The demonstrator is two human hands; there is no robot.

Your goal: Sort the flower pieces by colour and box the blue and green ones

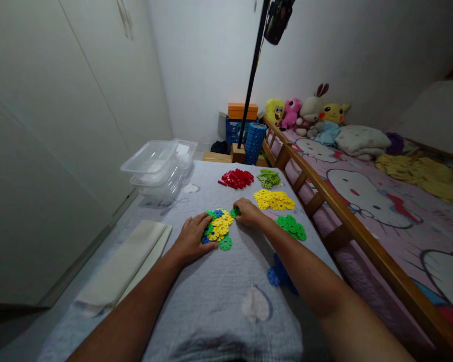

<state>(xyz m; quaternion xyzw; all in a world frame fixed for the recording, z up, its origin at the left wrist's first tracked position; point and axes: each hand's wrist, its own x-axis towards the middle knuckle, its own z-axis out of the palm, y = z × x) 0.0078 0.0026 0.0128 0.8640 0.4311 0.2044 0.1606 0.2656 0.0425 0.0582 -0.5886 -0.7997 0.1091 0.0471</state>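
Note:
On the cloth-covered table lies a mixed pile of yellow, green and blue plastic snowflake discs (220, 226). My left hand (192, 238) rests against the pile's left side, fingers spread and touching it. At the pile's upper right, my right hand (247, 213) pinches a green snowflake disc (234, 212), partly hidden by the fingers. A single green disc (225, 243) lies at the pile's near edge. To the right are a green disc heap (292, 228), a yellow disc heap (275, 199) and blue discs (274, 276), partly covered by my right forearm.
Red pieces (237, 178) and light green pieces (269, 178) are heaped at the far end. Clear plastic boxes (154, 168) stand at the left, with a folded cream cloth (126, 261) nearer me. A wooden bed rail (317, 188) runs along the right; a black pole (252, 80) rises behind.

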